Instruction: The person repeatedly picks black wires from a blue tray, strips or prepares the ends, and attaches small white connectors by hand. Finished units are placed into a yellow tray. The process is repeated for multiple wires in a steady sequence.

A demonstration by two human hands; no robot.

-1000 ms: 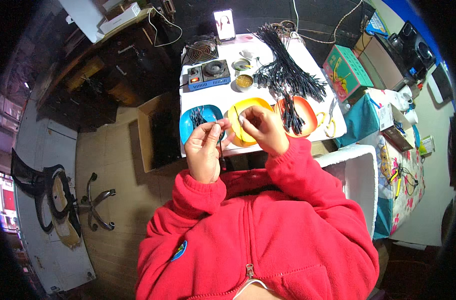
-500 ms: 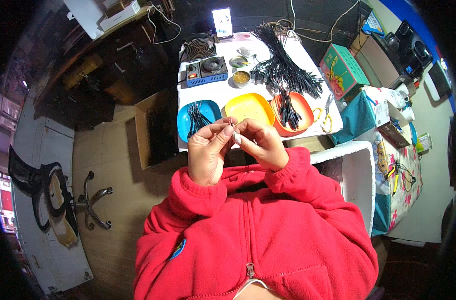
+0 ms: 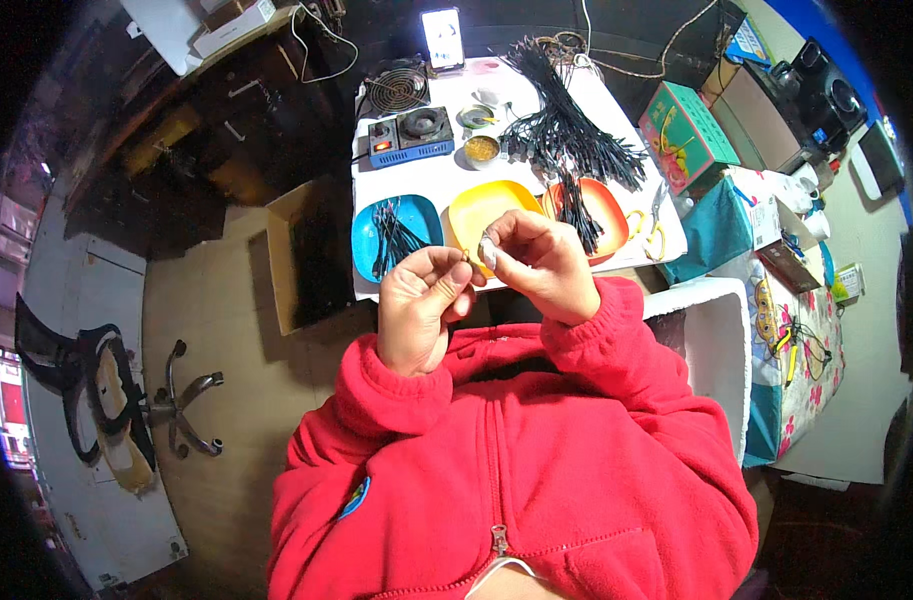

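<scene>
In front of my chest, just over the near edge of the white table, my left hand (image 3: 423, 308) pinches something tiny between thumb and fingertips; its kind does not show. My right hand (image 3: 548, 265) is slightly higher, over the yellow tray (image 3: 476, 203), with thumb and fingers pressed together. A white covering shows at its fingertip, and whatever the pinch holds is hidden. Short black wires (image 3: 396, 240) lie in the blue tray (image 3: 430, 215) beyond my left hand. Black cables (image 3: 574, 212) rest in the orange tray (image 3: 608, 212) beyond my right.
Farther back are a blue heating unit (image 3: 411, 148), a tin of amber material (image 3: 481, 152), a small fan (image 3: 396, 92), a lit phone (image 3: 442, 40) and a large black cable bundle (image 3: 576, 130). Scissors (image 3: 655, 230) lie at right. An open carton (image 3: 294, 260) stands left of the table.
My hands have drawn apart from their shared pinch. The right has moved right and slightly up; the left has dropped a little, with its fingers still pinched.
</scene>
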